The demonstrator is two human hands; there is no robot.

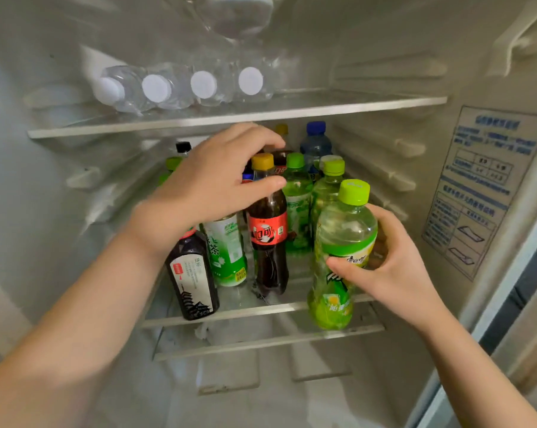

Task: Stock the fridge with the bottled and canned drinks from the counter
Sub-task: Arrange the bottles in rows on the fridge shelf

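Filling right grip [394,267], green bottle [346,225]

The green bottle [344,223] is glossy clear plastic; the shelf [245,312] smooth glass, white-trimmed.

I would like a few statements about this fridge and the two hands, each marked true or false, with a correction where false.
1. The right hand holds a green bottle with a lime cap. True.
2. The water bottles on the upper shelf stand upright. False: they lie on their sides, white caps outward.
3. The left hand curls round the top of the cola bottle. True.
4. The cola bottle has a blue cap. False: its cap is yellow.
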